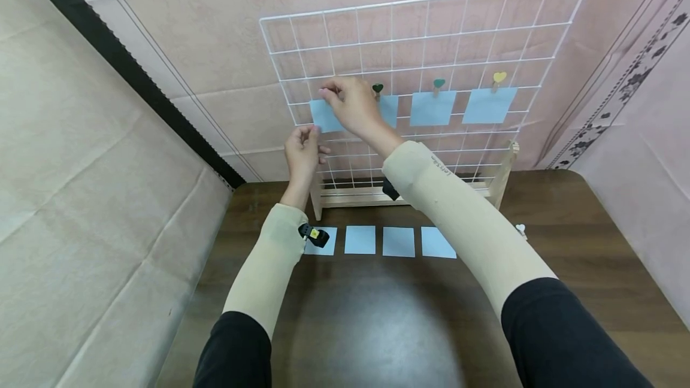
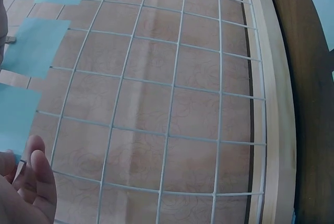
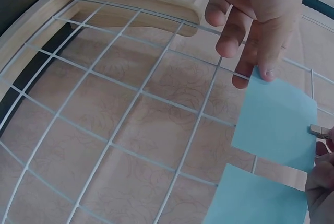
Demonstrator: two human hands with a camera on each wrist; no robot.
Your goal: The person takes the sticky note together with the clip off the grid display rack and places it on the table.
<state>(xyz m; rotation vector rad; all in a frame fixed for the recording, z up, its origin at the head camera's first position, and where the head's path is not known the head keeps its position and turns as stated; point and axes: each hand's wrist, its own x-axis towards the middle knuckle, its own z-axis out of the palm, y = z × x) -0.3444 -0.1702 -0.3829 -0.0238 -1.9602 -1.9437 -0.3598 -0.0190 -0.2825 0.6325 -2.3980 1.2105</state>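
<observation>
A light blue paper square (image 1: 325, 116) lies against the white wire grid (image 1: 426, 36) at its left side. My left hand (image 1: 303, 151) pinches the lower left corner of that paper, thumb on its face in the right wrist view. At the paper's top edge, my right hand (image 1: 353, 106) pinches a small wooden clip (image 3: 319, 131), which bites the edge; the rest of the clip is hidden by the fingers. To the right, blue squares (image 1: 433, 109) hang from heart-topped clips in dark green (image 1: 378, 88), teal (image 1: 439, 83) and yellow (image 1: 499, 77).
A wooden stand (image 1: 356, 197) holds the grid upright at the back of the brown table (image 1: 377, 328). Several blue squares (image 1: 360, 239) lie in a row before it. A small white item (image 1: 520, 229) sits on the table beyond my right forearm. Cloth hangs behind and at both sides.
</observation>
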